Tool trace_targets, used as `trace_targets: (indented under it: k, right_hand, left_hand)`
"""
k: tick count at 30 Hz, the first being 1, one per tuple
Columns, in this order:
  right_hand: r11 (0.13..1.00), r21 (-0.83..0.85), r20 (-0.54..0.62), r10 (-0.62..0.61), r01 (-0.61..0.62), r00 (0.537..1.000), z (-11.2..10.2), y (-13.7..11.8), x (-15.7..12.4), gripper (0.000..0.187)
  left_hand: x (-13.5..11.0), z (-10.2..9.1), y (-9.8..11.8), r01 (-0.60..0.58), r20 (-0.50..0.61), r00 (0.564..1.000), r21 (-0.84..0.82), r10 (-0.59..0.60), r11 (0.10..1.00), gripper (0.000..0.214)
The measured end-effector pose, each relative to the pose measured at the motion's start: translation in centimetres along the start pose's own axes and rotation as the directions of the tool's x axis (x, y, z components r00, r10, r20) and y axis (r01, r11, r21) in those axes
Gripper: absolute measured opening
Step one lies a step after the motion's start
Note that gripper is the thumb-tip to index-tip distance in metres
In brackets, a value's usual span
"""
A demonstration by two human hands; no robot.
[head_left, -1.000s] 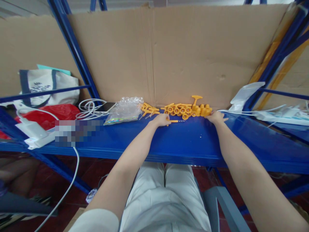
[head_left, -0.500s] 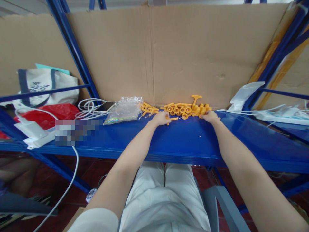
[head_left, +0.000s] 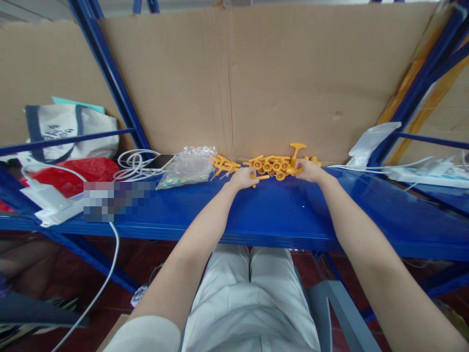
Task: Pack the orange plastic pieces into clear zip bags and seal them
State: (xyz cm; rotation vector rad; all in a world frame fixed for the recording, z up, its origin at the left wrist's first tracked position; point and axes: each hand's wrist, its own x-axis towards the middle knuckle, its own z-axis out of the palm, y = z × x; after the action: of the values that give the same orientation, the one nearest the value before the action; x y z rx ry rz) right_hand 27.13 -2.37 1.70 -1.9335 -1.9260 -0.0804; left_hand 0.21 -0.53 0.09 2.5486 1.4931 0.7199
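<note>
A row of several small orange plastic parts [head_left: 273, 165] lies at the back of the blue metal shelf [head_left: 278, 215], against the cardboard wall. My left hand [head_left: 242, 178] rests on the shelf with its fingers closed on a thin orange screw-like piece [head_left: 263, 177] that points right. My right hand [head_left: 309, 171] reaches into the right end of the orange row, fingers curled on one of the parts. More orange pieces [head_left: 224, 165] lie just left of my left hand.
A clear plastic bag [head_left: 188, 166], a phone [head_left: 162, 161] and a coiled white cable [head_left: 135, 165] lie to the left. Farther left are a white charger [head_left: 47, 200], a red bag [head_left: 78, 171] and a white tote [head_left: 68, 129]. White cables and packets [head_left: 410, 171] lie on the right.
My right hand has slid left along the shelf from the row's right end onto the orange parts. The left hand has stayed put, holding the screw-like piece.
</note>
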Motion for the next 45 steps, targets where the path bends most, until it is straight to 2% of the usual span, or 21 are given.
trace_targets:
  k: [4, 12, 20, 27, 31, 34, 38, 41, 43, 45]
  right_hand:
    - [0.992, 0.042, 0.034, -0.118, 0.116, 0.992, -0.4, -1.0, -0.2, 0.029]
    - [0.989, 0.052, 0.09, -0.146, 0.142, 0.985, -0.1, -2.5, -0.6, 0.03]
    - [0.971, 0.114, 0.061, -0.218, 0.21, 0.974, 0.2, -2.5, -0.4, 0.026]
    - [0.908, 0.261, 0.031, -0.347, 0.328, 0.937, 1.1, -3.6, -0.2, 0.026]
    - [0.882, 0.316, 0.019, -0.375, 0.35, 0.927, 1.6, -3.8, -0.1, 0.025]
    - [0.862, 0.388, 0.016, -0.36, 0.326, 0.933, 1.7, -3.8, -0.1, 0.025]
    - [0.831, 0.525, 0.089, -0.27, 0.185, 0.959, 1.6, -3.7, -0.3, 0.028]
    - [0.802, 0.579, 0.087, -0.245, 0.151, 0.966, 1.4, -3.6, -0.6, 0.031]
    - [0.768, 0.626, 0.081, -0.235, 0.134, 0.969, 1.2, -3.6, -0.8, 0.032]
    - [0.704, 0.707, 0.122, -0.212, 0.065, 0.97, 1.2, -3.5, -1.0, 0.029]
  left_hand:
    - [0.0, 0.0, 0.0, 0.004, -0.012, 1.0, 0.021, -0.004, 1.0, 0.02]
    - [0.0, 0.0, 0.1, -0.002, -0.027, 1.0, 0.037, 0.003, 0.999, 0.023]
    - [0.2, 0.1, -0.1, -0.013, -0.026, 1.0, 0.03, 0.013, 0.999, 0.021]
    - [0.4, 0.3, -0.4, -0.115, -0.055, 0.992, -0.036, 0.113, 0.993, 0.035]
    - [0.1, -0.3, -0.3, -0.074, -0.034, 0.997, 0.003, 0.074, 0.997, 0.033]
    - [-0.2, -0.7, 0.0, -0.044, -0.053, 0.998, 0.04, 0.046, 0.998, 0.03]
    - [-0.4, -0.8, 0.1, -0.038, -0.075, 0.996, 0.082, 0.044, 0.996, 0.032]
    - [-0.3, -0.7, -0.2, -0.049, -0.078, 0.995, 0.106, 0.057, 0.993, 0.032]
    - [-0.2, -0.6, -0.5, -0.059, -0.084, 0.994, 0.119, 0.069, 0.991, 0.031]
    - [-0.1, -0.6, -0.7, -0.064, -0.089, 0.993, 0.13, 0.076, 0.989, 0.029]
